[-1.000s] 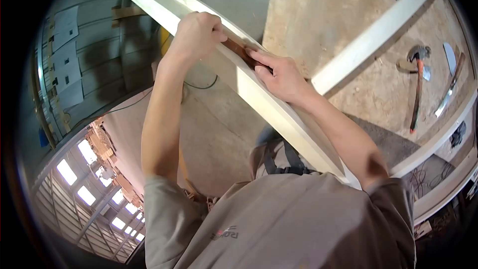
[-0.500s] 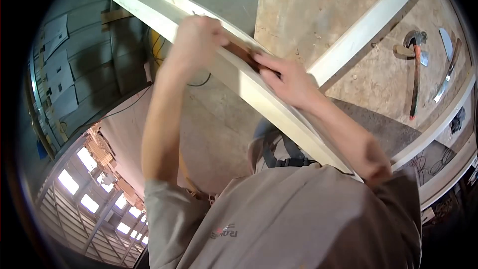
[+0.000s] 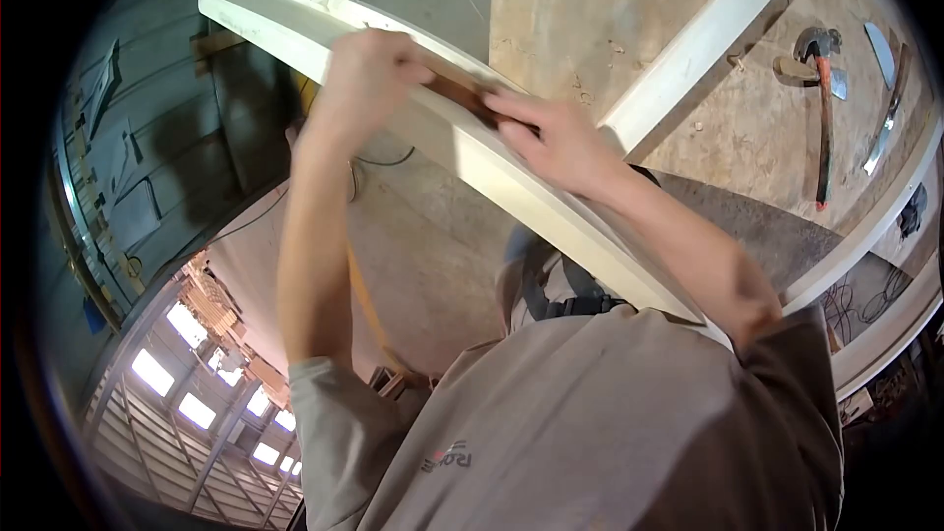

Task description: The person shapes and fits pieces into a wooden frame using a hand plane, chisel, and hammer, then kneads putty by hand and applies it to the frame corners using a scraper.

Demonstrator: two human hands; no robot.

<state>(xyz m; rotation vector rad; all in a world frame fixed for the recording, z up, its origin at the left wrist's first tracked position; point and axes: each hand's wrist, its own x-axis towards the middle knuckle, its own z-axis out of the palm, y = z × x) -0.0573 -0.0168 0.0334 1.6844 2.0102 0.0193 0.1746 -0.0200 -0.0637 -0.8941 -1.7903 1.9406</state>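
A pale wooden frame [image 3: 521, 199] runs diagonally in front of my body. My left hand [image 3: 369, 79] is closed around the upper-left end of a narrow dark brown wooden piece [image 3: 457, 98], which lies along the beam's inner side. My right hand [image 3: 556, 143] grips the piece's other end, thumb and fingers bent over it. Both palms hide most of the brown piece, so I cannot tell whether it is a tool or a loose strip. Slight motion blur covers both hands.
On the plywood surface [image 3: 580, 10] at right lie an axe-like tool with a red and black handle [image 3: 824, 128], a pale blade [image 3: 881, 54] and a curved metal strip [image 3: 890, 123]. A crossbar [image 3: 703, 44] meets the frame. A curved white rail [image 3: 865, 236] borders the right side.
The view has shifted a little, so the frame and both hands appear slightly farther left. Both hands stay on the brown piece, at about the same place along the beam.
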